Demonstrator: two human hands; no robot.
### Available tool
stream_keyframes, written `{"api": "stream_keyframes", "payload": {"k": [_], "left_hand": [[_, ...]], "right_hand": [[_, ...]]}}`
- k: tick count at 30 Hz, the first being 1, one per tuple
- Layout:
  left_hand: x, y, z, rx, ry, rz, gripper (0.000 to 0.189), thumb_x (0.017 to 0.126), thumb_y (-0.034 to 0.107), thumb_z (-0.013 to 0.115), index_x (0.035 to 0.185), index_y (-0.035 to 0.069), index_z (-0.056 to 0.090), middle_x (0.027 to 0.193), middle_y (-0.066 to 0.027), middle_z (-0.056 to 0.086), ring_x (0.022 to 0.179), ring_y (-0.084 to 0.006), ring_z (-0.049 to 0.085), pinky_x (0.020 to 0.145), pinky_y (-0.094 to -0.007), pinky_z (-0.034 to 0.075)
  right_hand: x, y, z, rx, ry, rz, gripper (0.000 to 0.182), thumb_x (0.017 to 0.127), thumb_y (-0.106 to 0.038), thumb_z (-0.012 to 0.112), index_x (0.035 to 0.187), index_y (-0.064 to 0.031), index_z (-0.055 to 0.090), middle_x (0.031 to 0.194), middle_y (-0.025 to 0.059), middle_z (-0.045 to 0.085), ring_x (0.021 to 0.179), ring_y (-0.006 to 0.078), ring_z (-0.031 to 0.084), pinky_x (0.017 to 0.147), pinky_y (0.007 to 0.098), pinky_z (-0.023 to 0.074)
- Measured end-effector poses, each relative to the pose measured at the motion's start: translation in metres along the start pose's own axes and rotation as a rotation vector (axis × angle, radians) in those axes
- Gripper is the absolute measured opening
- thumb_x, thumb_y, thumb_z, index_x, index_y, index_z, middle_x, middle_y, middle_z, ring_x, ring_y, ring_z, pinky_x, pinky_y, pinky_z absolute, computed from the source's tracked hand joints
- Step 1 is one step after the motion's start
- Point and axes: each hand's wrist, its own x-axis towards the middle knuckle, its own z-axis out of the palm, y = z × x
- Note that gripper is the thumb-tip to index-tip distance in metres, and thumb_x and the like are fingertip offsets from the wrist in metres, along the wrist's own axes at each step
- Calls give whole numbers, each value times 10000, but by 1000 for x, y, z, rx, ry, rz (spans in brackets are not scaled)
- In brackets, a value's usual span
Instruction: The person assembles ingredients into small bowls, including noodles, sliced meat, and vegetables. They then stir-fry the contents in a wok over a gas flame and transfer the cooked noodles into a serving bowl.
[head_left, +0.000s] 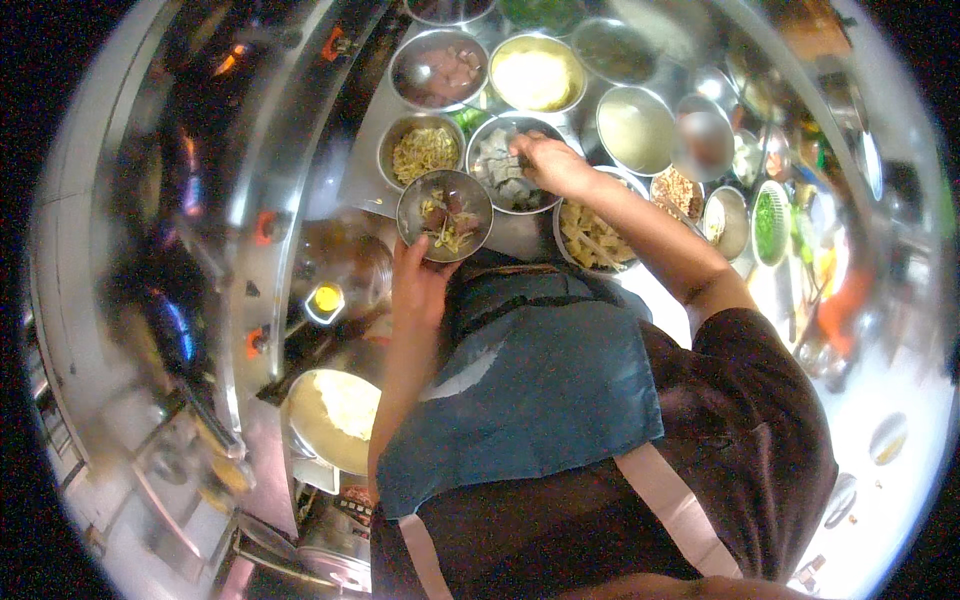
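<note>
My left hand (422, 274) holds a small metal bowl (478, 238) by its near rim, with bean sprouts (452, 234) and dark reddish pieces, perhaps meat, inside. Over a larger metal bowl (517, 208) of pale grey chunks (500, 161), my right hand (551, 159) reaches in with fingers bent down among them. The fingertips are partly hidden, so whether they grip a chunk is unclear. A bowl of bean sprouts (424, 150) stands just beyond the small bowl. Beneath my right forearm is a bowl of yellowish cut pieces (589, 236), probably tofu.
Behind stand bowls of pink meat (454, 71) and a bright yellow-white food (536, 75). At right are chopped nuts (677, 196) and a basket of chopped greens (770, 225). Burner flames (178, 326) show at left. A large pale bowl (319, 442) sits by my left elbow.
</note>
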Motion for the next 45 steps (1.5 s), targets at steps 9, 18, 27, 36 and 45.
{"api": "stream_keyframes", "payload": {"k": [9,18,27,36,45], "left_hand": [[2,-3,1,25,2,-26,459,825,161,551,1239,128,356,1243,-95,444,1125,-269,461,871,-471,452],[2,-1,4,37,8,-30,492,817,162,563,1254,126,338,1251,-102,430,1137,-282,450,875,-479,451],[12,-3,-4,45,-24,-29,488,817,163,571,1254,132,355,1243,-93,446,1131,-275,460,863,-484,450],[15,-5,-9,45,13,-29,470,816,140,566,1240,120,365,1239,-100,458,1119,-276,477,866,-485,455],[13,2,-2,-3,-8,-26,489,829,96,540,1273,105,336,1254,-123,439,1118,-296,479,866,-475,471]], "right_hand": [[11,-3,14,-141,-190,92,285,775,-79,499,1059,-100,514,903,160,596,882,315,567,754,418,448],[-1,-20,-19,97,155,34,107,743,-144,524,823,-92,571,824,175,605,773,366,584,679,450,466],[5,6,21,-120,-12,84,238,719,-49,520,954,-85,513,905,175,581,886,360,563,739,453,453],[6,-2,25,-304,-118,80,190,763,-138,490,852,-65,641,845,164,636,778,298,633,680,413,516],[7,-8,11,-274,-95,125,144,712,-123,516,743,-48,634,793,162,633,753,313,627,631,441,507]]}}
